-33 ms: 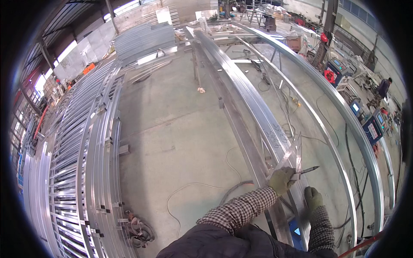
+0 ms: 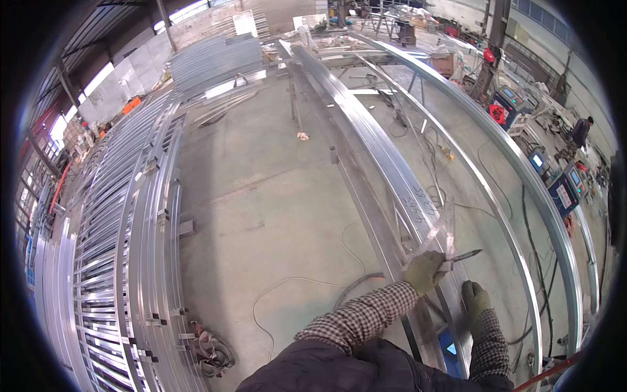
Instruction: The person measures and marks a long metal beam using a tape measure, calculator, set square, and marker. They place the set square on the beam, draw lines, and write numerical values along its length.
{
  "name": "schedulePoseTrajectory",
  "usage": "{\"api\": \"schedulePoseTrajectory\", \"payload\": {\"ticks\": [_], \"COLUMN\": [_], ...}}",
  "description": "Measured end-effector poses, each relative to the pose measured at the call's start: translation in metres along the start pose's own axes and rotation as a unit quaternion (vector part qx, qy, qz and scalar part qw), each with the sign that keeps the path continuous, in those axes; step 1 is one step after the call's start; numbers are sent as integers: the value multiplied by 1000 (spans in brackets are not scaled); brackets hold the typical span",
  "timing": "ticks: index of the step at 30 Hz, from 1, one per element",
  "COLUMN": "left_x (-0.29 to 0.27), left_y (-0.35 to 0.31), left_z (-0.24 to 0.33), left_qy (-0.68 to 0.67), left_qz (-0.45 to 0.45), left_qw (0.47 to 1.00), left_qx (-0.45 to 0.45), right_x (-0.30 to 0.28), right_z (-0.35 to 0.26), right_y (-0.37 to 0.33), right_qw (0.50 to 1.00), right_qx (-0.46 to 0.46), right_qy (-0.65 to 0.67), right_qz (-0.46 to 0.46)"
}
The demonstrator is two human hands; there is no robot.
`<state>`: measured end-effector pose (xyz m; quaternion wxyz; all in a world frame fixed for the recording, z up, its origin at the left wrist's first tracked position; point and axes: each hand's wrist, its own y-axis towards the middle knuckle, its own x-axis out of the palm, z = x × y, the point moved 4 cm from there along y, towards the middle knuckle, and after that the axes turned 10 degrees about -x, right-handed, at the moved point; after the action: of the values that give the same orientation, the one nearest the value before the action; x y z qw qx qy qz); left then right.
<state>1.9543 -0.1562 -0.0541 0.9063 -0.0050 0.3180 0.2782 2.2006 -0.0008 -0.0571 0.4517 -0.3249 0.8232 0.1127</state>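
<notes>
My left hand (image 2: 424, 272), in a greenish work glove, is closed around the near end of a shiny metal set square (image 2: 440, 239). A dark marker pen (image 2: 467, 255) sticks out to the right from the same hand. Under it runs a long silvery metal profile (image 2: 390, 166) with handwritten marks just beyond the square. My right hand (image 2: 475, 298), gloved too, lies at the profile's right edge, nearer to me, its fingers curled over that edge. The fingertips of both hands are partly hidden.
A darker steel beam (image 2: 356, 185) runs along the profile's left side. On the left lies a stack of barred metal frames (image 2: 111, 228). To the right are a curved-looking long rail (image 2: 522, 153), cables and a blue control unit (image 2: 563, 196). Another person (image 2: 579, 134) stands far right.
The view has shifted very slightly. Both hands, the set square and the marker pen keep nearly the same places on the profile.
</notes>
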Motion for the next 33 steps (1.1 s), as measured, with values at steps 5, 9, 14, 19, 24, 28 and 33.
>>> {"api": "schedulePoseTrajectory", "payload": {"ticks": [5,9,14,19,24,28,33], "left_x": [-77,-158,-227,-225,-238,-259,-316], "left_y": [-41,-134,-257,-266,-188,-105,-47], "left_z": [-61,-145,-193,-195,-202,-213,-248], "left_qy": [2,-1,58,-172,-360,-429,-470], "left_qz": [77,233,305,405,336,250,81], "left_qw": [997,960,881,802,765,773,800], "left_qx": [10,-153,-357,-405,-416,-395,-364], "right_x": [-12,-21,-24,-23,5,98,205], "right_z": [-10,2,42,14,-146,-319,-485], "right_y": [-4,-11,-6,42,108,122,145], "right_qw": [999,996,990,982,969,906,872], "right_qx": [-25,-3,3,-54,-209,-383,-415], "right_qy": [-36,-71,-39,-91,80,166,124], "right_qz": [-2,-59,-132,-156,101,-64,-227]}}
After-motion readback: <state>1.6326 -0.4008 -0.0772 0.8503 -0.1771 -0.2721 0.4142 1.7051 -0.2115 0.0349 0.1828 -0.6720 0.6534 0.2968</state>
